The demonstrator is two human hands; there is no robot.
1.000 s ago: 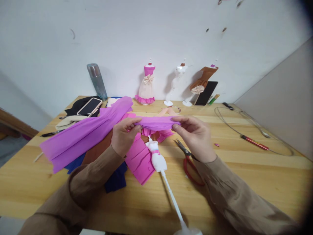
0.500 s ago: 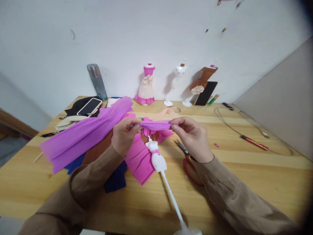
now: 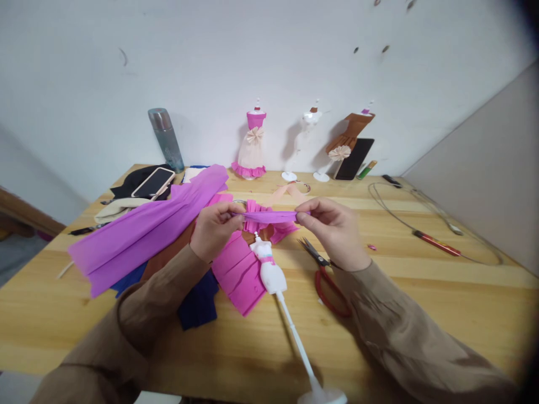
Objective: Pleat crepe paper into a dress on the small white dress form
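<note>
A narrow folded strip of purple crepe paper stretches level between my two hands, above the table. My left hand pinches its left end between thumb and fingers. The right end is pinched in my right hand. Below the strip lies a small white mannequin on a thin stand, with a pink and blue band round its waist. Pink crepe paper lies against the mannequin's left side. Red-handled scissors rest just beneath my right hand, blades partly open.
Long purple crepe paper covers brown and blue pieces at left, near a phone and a flask. Along the wall stand a pink-dressed mannequin, a bare one and a brown-dressed one. A red tool with a cable lies right.
The purple strip has become narrower and tighter between my hands, with its fanned layers now folded together. My right hand has shifted slightly; both hands keep their pinch.
</note>
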